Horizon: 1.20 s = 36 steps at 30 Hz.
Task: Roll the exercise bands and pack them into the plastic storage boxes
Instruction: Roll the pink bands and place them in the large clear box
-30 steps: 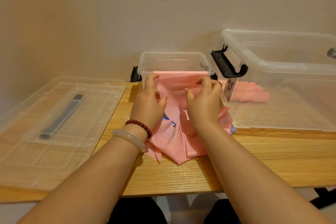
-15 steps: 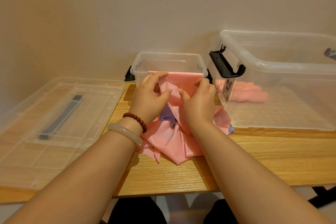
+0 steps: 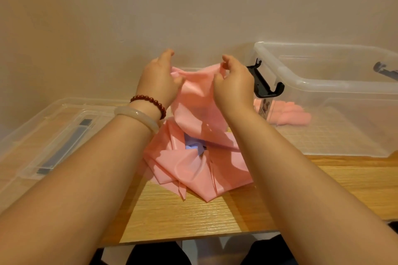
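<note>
A pink exercise band hangs in loose folds from both my hands down to a crumpled heap on the wooden table. My left hand pinches its upper left edge and my right hand pinches the upper right edge, both raised above the table. A purple band peeks out from under the pink folds. The small clear box is hidden behind my hands and the band. Rolled pink bands lie inside the large clear storage box at right.
A clear box lid with a dark handle lies flat at left. The large box has a black latch on its near left end. A plain wall stands close behind the table. The table's front edge is near my body.
Both hands have lifted the pink band's top edge up from the small box's level and spread it apart. The small box is now covered from view.
</note>
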Each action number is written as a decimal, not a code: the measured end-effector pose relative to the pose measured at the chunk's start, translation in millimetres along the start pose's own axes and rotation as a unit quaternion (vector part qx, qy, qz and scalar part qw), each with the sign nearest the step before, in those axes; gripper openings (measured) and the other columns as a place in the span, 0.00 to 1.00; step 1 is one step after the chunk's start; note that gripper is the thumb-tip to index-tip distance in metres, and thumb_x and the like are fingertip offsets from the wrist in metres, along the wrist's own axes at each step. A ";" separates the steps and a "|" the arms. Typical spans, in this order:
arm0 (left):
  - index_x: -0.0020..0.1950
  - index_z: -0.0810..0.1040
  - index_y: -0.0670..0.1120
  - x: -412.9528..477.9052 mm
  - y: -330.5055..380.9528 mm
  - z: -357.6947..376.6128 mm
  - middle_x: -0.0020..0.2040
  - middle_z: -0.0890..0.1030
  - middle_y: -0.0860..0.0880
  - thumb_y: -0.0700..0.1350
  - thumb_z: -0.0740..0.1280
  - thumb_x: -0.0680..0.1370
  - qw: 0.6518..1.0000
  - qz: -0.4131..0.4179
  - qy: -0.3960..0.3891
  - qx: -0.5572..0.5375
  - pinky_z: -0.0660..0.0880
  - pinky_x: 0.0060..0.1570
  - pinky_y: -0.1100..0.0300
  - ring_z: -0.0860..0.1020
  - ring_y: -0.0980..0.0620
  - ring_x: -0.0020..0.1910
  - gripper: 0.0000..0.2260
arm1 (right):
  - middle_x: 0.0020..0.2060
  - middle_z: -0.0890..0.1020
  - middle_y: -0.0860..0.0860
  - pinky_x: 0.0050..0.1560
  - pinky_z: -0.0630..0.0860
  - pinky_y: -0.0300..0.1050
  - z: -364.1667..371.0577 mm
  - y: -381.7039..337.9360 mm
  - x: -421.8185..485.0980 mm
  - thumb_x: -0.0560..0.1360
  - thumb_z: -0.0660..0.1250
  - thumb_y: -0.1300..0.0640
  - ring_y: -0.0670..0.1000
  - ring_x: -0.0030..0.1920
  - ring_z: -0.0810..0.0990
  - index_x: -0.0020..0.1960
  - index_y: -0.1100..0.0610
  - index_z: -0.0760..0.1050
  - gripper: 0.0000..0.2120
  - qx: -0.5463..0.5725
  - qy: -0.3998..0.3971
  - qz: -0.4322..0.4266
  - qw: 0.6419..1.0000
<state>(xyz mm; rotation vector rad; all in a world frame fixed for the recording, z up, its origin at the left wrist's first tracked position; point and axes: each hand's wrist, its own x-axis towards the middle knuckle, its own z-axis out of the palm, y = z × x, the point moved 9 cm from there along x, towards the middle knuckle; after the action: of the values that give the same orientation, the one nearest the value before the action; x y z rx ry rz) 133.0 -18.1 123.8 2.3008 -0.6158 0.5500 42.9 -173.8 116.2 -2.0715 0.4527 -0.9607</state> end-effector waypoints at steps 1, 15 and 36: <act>0.71 0.68 0.44 1.3 -0.9 7.8 0.61 0.77 0.40 0.48 0.66 0.78 0.999 -0.004 -0.030 0.039 0.69 0.60 0.53 0.73 0.40 0.62 0.23 | 0.67 0.74 0.54 0.56 0.66 0.36 5.8 4.4 1.2 0.79 0.59 0.64 0.52 0.64 0.73 0.71 0.57 0.70 0.21 -0.027 -0.031 0.019 0.999; 0.59 0.69 0.44 -74.2 -40.8 21.0 0.53 0.70 0.49 0.52 0.70 0.75 0.993 -0.098 0.042 -0.057 0.69 0.52 0.58 0.71 0.47 0.54 0.19 | 0.49 0.75 0.47 0.44 0.66 0.39 14.1 64.2 -56.4 0.76 0.69 0.54 0.46 0.47 0.73 0.60 0.56 0.69 0.17 -0.002 -0.013 0.093 0.996; 0.38 0.71 0.43 9.5 -20.8 -1.8 0.39 0.74 0.45 0.52 0.68 0.77 0.998 -0.068 0.014 0.003 0.65 0.39 0.58 0.73 0.44 0.41 0.15 | 0.66 0.76 0.54 0.58 0.77 0.48 13.0 10.5 6.0 0.79 0.58 0.64 0.52 0.55 0.80 0.72 0.58 0.68 0.22 0.077 -0.033 0.075 0.994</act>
<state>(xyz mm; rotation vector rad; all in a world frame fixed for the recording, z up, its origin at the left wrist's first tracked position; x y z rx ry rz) 151.9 -5.8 119.7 2.3157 -0.4413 0.5198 56.7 -177.3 105.6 -1.8959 0.4779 -0.8111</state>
